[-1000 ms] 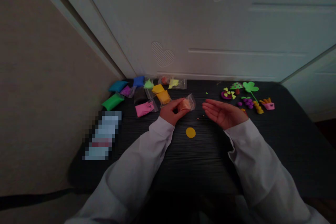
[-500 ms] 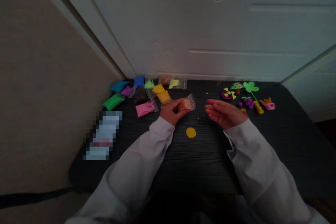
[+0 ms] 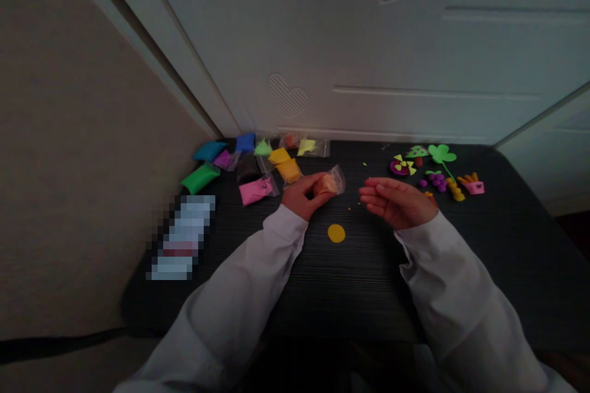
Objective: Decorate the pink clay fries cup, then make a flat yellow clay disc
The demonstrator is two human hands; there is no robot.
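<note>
My left hand (image 3: 303, 195) grips a small clear bag of orange-peach clay (image 3: 327, 183) between thumb and fingers, just above the dark table (image 3: 350, 295). To its right, my right hand (image 3: 397, 201) is held apart from the bag, palm turned inward and fingers stretched out, with nothing visible in it. A flat yellow clay disc (image 3: 336, 233) lies on the table below and between the hands. Tiny crumbs (image 3: 349, 209) are scattered near the bag.
Several clay packets, among them a pink packet (image 3: 255, 190) and a green packet (image 3: 200, 178), lie at the back left. A blurred-out phone-like rectangle (image 3: 184, 236) is at left. Finished clay figures, including purple grapes (image 3: 436, 182) and a green clover (image 3: 441, 153), stand at right. A white panel (image 3: 391, 61) rises behind.
The view has shifted very slightly. My right hand has dipped a little, its fingers still extended; my left hand keeps its grip on the bag.
</note>
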